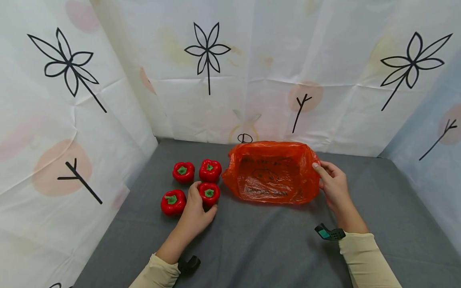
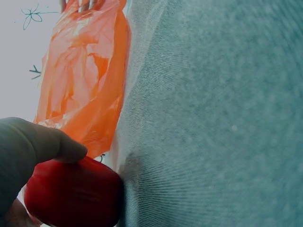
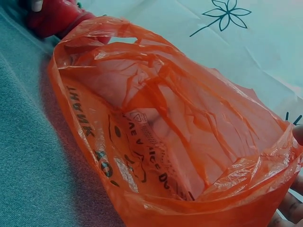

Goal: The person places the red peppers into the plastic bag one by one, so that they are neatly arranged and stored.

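Observation:
My left hand (image 1: 196,212) grips a red bell pepper (image 1: 209,193) with a green stem, thumb on its near side and fingers behind. In the left wrist view that pepper (image 2: 75,194) rests against the grey cloth. More red peppers stand close by: one (image 1: 173,202) left of the hand, one (image 1: 183,172) at the back left and one (image 1: 210,170) just behind the held one. An orange-red plastic bag (image 1: 234,176) lies with its mouth open, printed lettering inside. My right hand (image 1: 335,184) pinches its right rim, thumb on top and fingers outside.
Grey cloth (image 1: 259,240) covers the table. White patterned sheets (image 1: 270,60) rise behind it and at both sides. Black bands sit at both wrists, the right one (image 1: 329,233) with a green patch.

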### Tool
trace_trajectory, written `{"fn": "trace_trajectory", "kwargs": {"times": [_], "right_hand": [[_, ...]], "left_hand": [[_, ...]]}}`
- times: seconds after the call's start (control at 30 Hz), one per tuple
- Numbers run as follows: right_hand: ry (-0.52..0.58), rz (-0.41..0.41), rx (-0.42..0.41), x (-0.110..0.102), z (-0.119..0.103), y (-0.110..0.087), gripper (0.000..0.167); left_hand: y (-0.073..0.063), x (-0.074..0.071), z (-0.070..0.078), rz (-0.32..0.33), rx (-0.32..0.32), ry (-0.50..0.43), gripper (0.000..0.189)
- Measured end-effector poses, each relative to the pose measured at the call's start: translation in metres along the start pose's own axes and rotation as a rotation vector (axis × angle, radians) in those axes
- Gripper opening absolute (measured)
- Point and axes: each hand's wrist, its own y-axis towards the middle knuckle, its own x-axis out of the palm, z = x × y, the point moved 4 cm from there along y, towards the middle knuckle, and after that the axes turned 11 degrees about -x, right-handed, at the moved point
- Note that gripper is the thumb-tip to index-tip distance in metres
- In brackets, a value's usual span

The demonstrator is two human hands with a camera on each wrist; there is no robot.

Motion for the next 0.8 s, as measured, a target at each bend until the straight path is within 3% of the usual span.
{"fn": "trace_trajectory", "kwargs": {"times": [0.4, 0.8], "right_hand": [[0.017, -0.006, -0.012, 0.000, 0.001, 0.000, 0.015], [0.036, -0.007, -0.014, 0.000, 0.000, -0.001, 0.014]], "left_hand": [[-0.012, -0.001, 0.007, -0.040, 0.018, -0.020, 0.088], [-0.015, 0.005, 0.034, -0.104, 0.170, -0.106, 0.088]]}}
